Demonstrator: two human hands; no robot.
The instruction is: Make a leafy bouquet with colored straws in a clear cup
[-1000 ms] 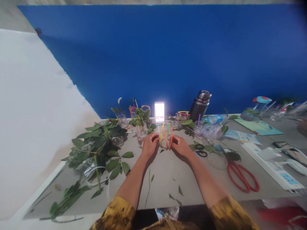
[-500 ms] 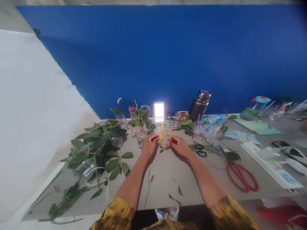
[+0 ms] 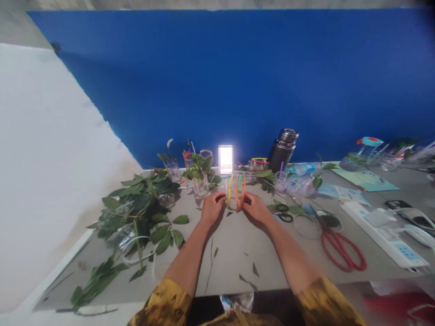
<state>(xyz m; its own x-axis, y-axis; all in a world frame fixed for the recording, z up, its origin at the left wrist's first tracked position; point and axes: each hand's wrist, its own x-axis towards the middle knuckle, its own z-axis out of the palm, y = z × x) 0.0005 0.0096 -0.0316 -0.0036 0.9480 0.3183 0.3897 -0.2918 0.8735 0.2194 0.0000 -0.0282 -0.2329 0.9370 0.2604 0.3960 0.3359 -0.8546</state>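
A clear plastic cup (image 3: 233, 203) stands on the grey table between my hands. Yellow, green and orange strips, perhaps pieces of straw, run up its side. My left hand (image 3: 213, 208) holds the cup's left side low down, with its fingers curled in. On the other side, my right hand (image 3: 256, 209) grips near the orange strips (image 3: 243, 197), its fingertips partly hidden. A small dark leaf scrap (image 3: 229, 213) lies just in front of the cup. Behind it glows a bright phone-like screen (image 3: 226, 158), blurred out.
Leafy branches (image 3: 142, 194) heap up at the left. Cups with plants (image 3: 200, 183) stand at the back, near a dark thermos (image 3: 282, 151). To the right lie red-handled scissors (image 3: 343, 251), a tape roll (image 3: 306, 226) and a white power strip (image 3: 384, 237).
Both hands stay on the cup in nearly the same place. The cup appears very slightly shifted to the right, and the whole view has moved a little.
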